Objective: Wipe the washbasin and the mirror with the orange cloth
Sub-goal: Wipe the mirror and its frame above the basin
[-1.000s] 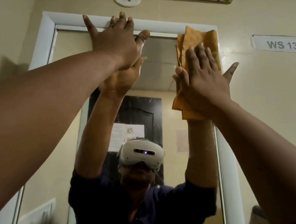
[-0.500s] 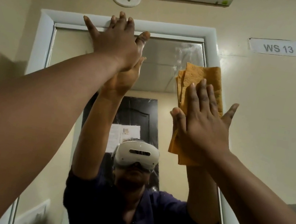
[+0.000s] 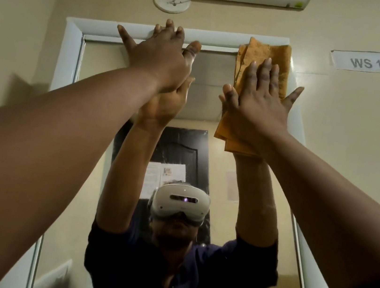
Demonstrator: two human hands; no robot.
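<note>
Orange cloth [image 3: 266,56] under flat right hand [image 3: 259,104] — open grip, mirror [image 3: 209,72] top-right corner, left hand [image 3: 161,63] spread open

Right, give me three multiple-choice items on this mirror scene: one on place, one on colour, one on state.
1. Where is the orange cloth?
A. the mirror's top right corner
B. its bottom left
C. on the wall sign

2. What colour is the mirror frame?
A. black
B. white
C. red

3. How does the right hand meet the cloth?
A. balled in a fist
B. pinched by two fingers
C. pressed under a flat, spread palm

Key: A, the cloth overlaps the upper right frame corner; B, the frame shows white; C, the fingers lie splayed over it, while the left hand is bare.
</note>
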